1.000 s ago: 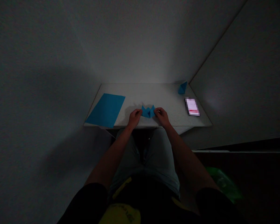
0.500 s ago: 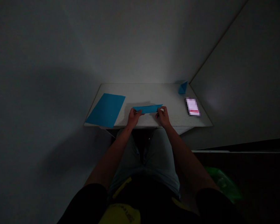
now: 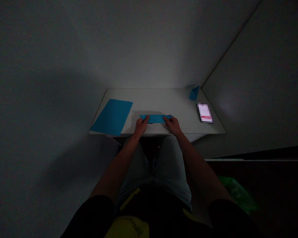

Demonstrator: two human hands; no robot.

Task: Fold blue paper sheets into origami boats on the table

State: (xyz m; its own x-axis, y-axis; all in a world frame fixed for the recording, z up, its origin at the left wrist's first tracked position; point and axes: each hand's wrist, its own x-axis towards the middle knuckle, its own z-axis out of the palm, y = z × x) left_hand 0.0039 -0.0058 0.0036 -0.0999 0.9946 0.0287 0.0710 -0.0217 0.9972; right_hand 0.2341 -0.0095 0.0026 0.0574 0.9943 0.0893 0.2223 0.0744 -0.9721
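A narrow strip of folded blue paper [image 3: 155, 119] lies lengthwise near the front edge of a white rectangular tabletop [image 3: 159, 99], held between the person's two hands. The left hand [image 3: 140, 127] is curled and closed on the strip's left end, with its fingers [image 3: 144, 120] over the paper. The right hand [image 3: 172, 125] is likewise curled and gripping the right end, its fingers [image 3: 166, 120] resting on top. The middle of the strip shows uncovered between the hands. Whether its underside touches the tabletop cannot be told in the dim light.

On the left part of the tabletop, a flat rectangular sheet of blue paper [image 3: 111, 117] lies at a slant, overhanging the front edge, just beside the strip's left end. At the far right corner of the tabletop sits a small pointed piece of folded blue paper [image 3: 194, 93], against the wall. Nearer the tabletop's right edge lies a flat white-and-red rectangular object [image 3: 204, 113], too pixelated to identify.
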